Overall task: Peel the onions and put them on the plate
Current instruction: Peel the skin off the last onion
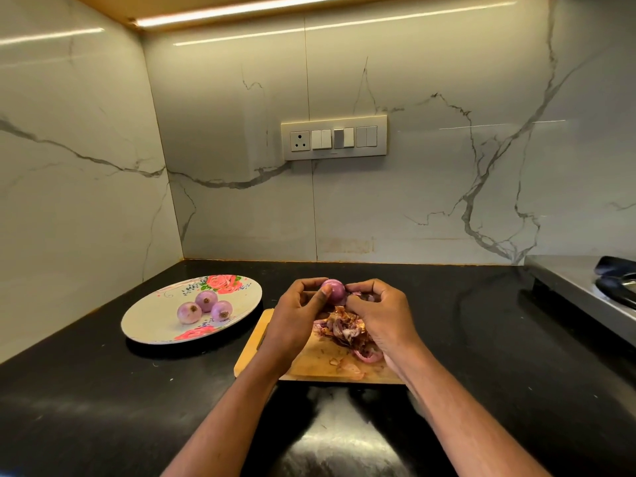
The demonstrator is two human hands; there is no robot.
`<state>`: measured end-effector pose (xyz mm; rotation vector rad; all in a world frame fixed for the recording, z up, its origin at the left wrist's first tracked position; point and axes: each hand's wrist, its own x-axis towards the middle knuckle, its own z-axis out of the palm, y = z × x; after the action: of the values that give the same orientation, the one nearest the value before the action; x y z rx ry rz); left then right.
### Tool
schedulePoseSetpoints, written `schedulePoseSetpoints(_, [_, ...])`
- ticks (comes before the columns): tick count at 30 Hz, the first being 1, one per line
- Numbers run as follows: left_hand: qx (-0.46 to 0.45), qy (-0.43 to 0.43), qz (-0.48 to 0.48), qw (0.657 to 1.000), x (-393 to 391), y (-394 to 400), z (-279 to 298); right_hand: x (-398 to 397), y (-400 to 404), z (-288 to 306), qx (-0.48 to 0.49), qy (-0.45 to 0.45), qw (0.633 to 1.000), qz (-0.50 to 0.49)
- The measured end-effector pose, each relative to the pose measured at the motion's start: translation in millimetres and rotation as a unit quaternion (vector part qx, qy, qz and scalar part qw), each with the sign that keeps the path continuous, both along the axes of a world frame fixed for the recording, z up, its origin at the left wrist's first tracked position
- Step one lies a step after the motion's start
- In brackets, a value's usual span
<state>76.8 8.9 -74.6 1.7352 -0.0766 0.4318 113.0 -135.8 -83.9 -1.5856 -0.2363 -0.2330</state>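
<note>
Onion (335, 291), the purple one, is up off the board and held between both hands, right over the far end of the wooden cutting board (320, 364). Left hand (298, 313) has its grip curled round the onion's left side, thumb pressed across the front of it. Right hand (377, 309) comes in from the other side with fingers bent, fingertips pinching at the onion's right edge where a bit of skin sits; can't tell for sure if it's pinching loose skin or the bulb itself. So neither grip is spread wide, both are closed in on the onion.

Just below the grip, a heap of peeled skins (346, 330) is lying on the board, brown papery bits mixed with purple scraps. Off to the left of the grip, well apart, there's a floral plate (155, 313) on the black bench (103, 390) with three peeled onions (205, 307) bunched together and touching. Behind the grip on the marble wall is a switch panel (334, 137), and far right of it, the edge of a steel stove (585, 287).
</note>
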Motion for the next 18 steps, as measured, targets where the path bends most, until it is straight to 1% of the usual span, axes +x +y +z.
schedulePoseSetpoints(4, [0.017,0.016,0.010,1.000,2.6,2.8,-0.9,-2.1,1.4,2.0,-0.048,-0.030,0.998,-0.002])
schedulePoseSetpoints(7, [0.042,0.003,0.036,0.998,2.9,6.0,-0.7,-1.9,2.6,2.8,-0.046,-0.034,0.998,0.024])
schedulePoseSetpoints(9, [0.032,-0.006,0.038,0.999,3.1,8.8,-0.1,-1.8,2.3,3.2,-0.065,-0.039,0.996,0.041])
schedulePoseSetpoints(11, [0.043,-0.007,0.036,0.998,3.3,9.5,-0.7,-1.8,1.1,2.7,-0.094,-0.045,0.993,0.050])
schedulePoseSetpoints(14, [0.092,-0.006,0.036,0.995,5.0,8.4,-3.9,-3.9,0.2,2.6,-0.121,-0.055,0.991,0.028])
schedulePoseSetpoints(18, [0.110,0.002,0.024,0.994,4.8,4.9,-4.7,-5.0,-0.9,2.1,-0.132,-0.061,0.989,-0.002])
